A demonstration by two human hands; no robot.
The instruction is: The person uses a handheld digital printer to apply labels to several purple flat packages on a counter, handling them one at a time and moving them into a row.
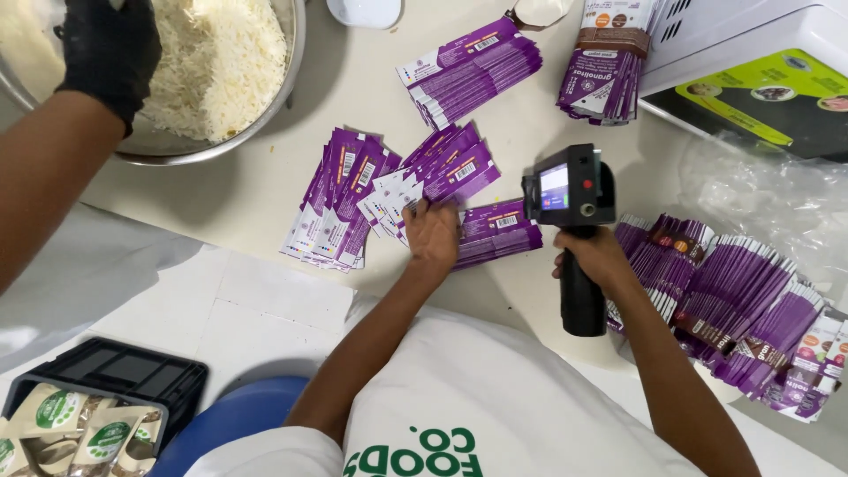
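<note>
Pinning fanned sachets [442,181] under flat left fingers [422,215] | right hand [594,258] fisted round printer [570,190] | I fear sachets sliding, smearing print.

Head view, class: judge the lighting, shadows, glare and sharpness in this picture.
Head view: soft, even light; faint shadows beside the left hand on the purple wrappers; mild glare on the clear plastic sheet; the right hand holding the handheld printer is sharp; edges bow slightly.

A food-packing workroom: purple wrappers [468,66], handheld printer [570,190], steel bowl [265,115] of shreds.
</note>
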